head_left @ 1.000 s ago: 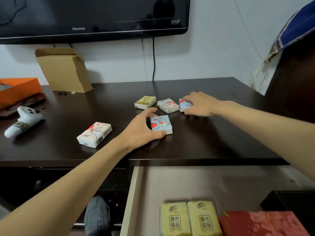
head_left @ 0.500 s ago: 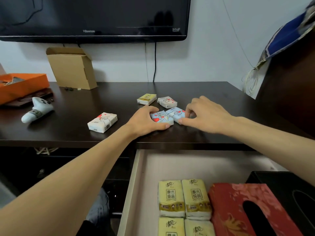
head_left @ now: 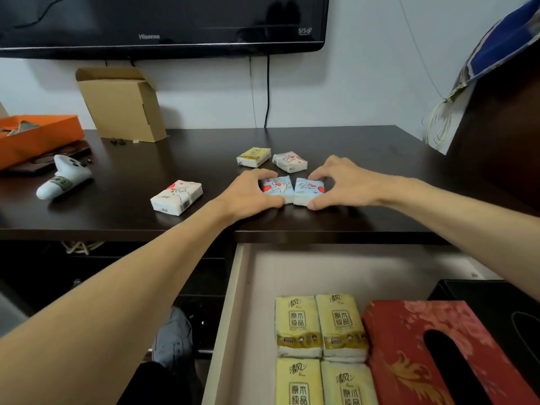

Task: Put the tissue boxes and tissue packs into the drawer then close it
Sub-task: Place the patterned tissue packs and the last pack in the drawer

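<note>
Two small blue tissue packs lie side by side near the front edge of the dark desk (head_left: 204,223). My left hand (head_left: 251,191) grips the left blue pack (head_left: 276,187); my right hand (head_left: 347,182) grips the right blue pack (head_left: 308,190). Behind them lie a yellow pack (head_left: 253,156) and a white pack with red hearts (head_left: 290,161). Another white pack (head_left: 176,197) sits to the left. Below, the open drawer (head_left: 233,317) holds several yellow tissue packs (head_left: 320,325), a red tissue box (head_left: 438,352) and a black box (head_left: 496,302).
A TV (head_left: 163,21) hangs on the wall with a cable dropping behind the desk. A cardboard box (head_left: 122,103), an orange box (head_left: 38,135) and a white controller (head_left: 62,179) occupy the desk's left side. A dark cabinet (head_left: 502,135) stands at the right.
My right hand slid its blue pack toward me until it lay beside the one under my left hand. The view dropped, showing more of the drawer.
</note>
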Action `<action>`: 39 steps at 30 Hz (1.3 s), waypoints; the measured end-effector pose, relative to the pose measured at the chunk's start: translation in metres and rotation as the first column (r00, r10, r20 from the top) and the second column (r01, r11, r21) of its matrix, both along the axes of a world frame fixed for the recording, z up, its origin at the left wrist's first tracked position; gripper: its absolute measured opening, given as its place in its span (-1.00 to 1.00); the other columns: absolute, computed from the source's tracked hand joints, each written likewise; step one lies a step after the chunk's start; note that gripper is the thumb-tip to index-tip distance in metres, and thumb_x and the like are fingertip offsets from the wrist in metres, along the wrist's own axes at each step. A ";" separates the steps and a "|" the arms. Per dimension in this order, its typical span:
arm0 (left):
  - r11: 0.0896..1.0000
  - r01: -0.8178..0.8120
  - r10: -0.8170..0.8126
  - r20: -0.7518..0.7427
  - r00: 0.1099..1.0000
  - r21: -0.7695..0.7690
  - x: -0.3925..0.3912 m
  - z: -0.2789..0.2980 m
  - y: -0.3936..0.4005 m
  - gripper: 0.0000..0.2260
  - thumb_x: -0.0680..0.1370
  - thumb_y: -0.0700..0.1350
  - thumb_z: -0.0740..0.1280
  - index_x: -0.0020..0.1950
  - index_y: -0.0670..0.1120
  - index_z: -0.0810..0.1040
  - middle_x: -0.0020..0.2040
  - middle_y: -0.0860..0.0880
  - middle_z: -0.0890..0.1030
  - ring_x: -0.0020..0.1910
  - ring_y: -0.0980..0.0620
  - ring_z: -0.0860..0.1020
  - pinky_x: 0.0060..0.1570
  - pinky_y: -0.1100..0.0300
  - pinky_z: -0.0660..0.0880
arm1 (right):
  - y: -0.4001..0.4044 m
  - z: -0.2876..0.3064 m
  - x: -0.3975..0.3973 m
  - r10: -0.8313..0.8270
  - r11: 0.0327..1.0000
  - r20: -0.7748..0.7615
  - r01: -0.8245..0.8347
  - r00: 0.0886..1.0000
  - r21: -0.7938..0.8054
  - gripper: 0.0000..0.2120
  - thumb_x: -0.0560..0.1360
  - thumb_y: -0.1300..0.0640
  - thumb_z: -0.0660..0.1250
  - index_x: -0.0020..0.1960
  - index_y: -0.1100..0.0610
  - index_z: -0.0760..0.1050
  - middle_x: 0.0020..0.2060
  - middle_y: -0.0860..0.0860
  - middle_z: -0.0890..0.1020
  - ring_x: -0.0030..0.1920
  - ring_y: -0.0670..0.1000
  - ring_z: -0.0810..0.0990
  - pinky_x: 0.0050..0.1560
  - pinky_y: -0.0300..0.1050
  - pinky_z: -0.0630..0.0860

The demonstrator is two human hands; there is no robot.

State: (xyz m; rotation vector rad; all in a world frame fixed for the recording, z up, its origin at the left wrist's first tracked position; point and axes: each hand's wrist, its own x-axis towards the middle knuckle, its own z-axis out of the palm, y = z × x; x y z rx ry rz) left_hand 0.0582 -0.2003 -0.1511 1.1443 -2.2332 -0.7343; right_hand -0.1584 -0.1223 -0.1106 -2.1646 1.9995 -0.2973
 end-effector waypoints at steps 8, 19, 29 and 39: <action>0.991 0.136 -0.134 0.075 0.988 -0.019 0.005 0.009 0.031 -0.46 0.43 -0.04 0.53 0.40 -0.02 0.54 0.25 0.07 0.62 0.14 0.21 0.57 0.12 0.38 0.44 | 0.054 -0.007 -0.006 -0.005 1.000 0.219 0.005 0.976 -0.001 -0.29 0.39 -0.06 0.56 0.46 0.05 0.39 0.26 -0.04 0.53 0.17 -0.02 0.54 0.22 -0.09 0.49; 0.933 0.347 -0.298 0.334 0.895 -0.099 0.050 0.007 0.178 -0.27 0.35 0.07 0.52 0.48 0.05 0.34 0.05 0.34 0.36 0.06 0.27 0.33 0.07 0.46 0.33 | 0.195 -0.019 0.034 0.213 0.976 -0.050 -0.209 0.976 0.064 -0.31 0.27 -0.37 0.47 0.32 -0.15 0.42 0.07 -0.24 0.46 0.05 -0.17 0.50 0.09 -0.15 0.51; 0.908 0.406 -0.321 0.450 0.833 -0.103 0.072 -0.033 0.236 -0.36 0.36 0.30 0.42 0.39 0.13 0.39 0.12 0.22 0.42 0.09 0.22 0.45 0.09 0.25 0.49 | 0.237 -0.049 0.058 0.231 0.968 -0.191 -0.206 0.954 0.142 -0.28 0.23 -0.46 0.34 0.29 -0.14 0.40 0.02 -0.22 0.33 0.06 -0.14 0.36 0.08 -0.06 0.49; 0.886 0.434 -0.300 0.510 0.806 -0.165 0.071 -0.050 0.238 -0.30 0.39 0.30 0.43 0.45 0.12 0.29 0.20 0.20 0.37 0.10 0.19 0.43 -0.02 0.29 0.48 | 0.233 -0.053 0.073 0.232 0.970 -0.375 -0.182 0.897 0.163 -0.34 0.29 -0.38 0.40 0.27 -0.10 0.38 0.00 -0.18 0.37 0.02 -0.09 0.31 -0.06 -0.14 0.12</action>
